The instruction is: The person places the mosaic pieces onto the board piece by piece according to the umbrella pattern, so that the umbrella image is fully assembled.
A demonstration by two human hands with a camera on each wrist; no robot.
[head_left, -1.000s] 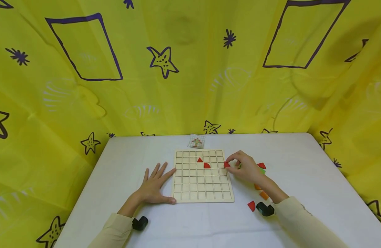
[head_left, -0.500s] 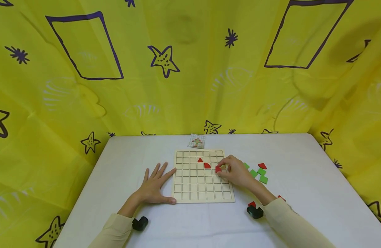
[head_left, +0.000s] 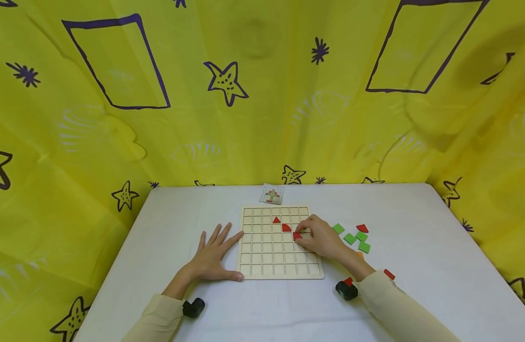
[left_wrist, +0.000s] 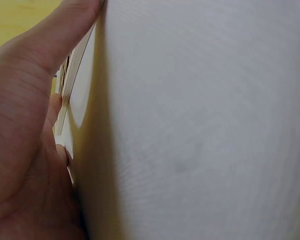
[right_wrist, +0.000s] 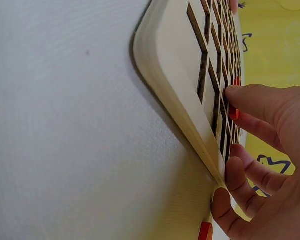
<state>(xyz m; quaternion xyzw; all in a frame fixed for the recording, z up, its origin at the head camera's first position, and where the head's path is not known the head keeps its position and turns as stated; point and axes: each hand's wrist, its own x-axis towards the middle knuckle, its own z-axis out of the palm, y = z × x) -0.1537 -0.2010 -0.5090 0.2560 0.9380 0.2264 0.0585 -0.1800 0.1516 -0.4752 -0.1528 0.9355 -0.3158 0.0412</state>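
A wooden grid board lies flat on the white table. My left hand rests spread on the cloth, its thumb and a fingertip touching the board's left edge. Over the board's right part, my right hand pinches a red piece between thumb and forefinger, right at a grid cell. Up and left of it sit a red quarter-round piece and a red triangle in cells. In the right wrist view the pinched red piece shows at the fingertips, the other fingers loosely bent by the board's edge.
Behind the board lies a small pattern card. Right of my right hand are several green squares and a red piece. More red and orange pieces lie near the right forearm, partly hidden. A yellow curtain surrounds the table.
My right hand has moved left from beside the board onto the grid, carrying the red piece down to a cell beside the quarter-round one. The left hand has stayed put.
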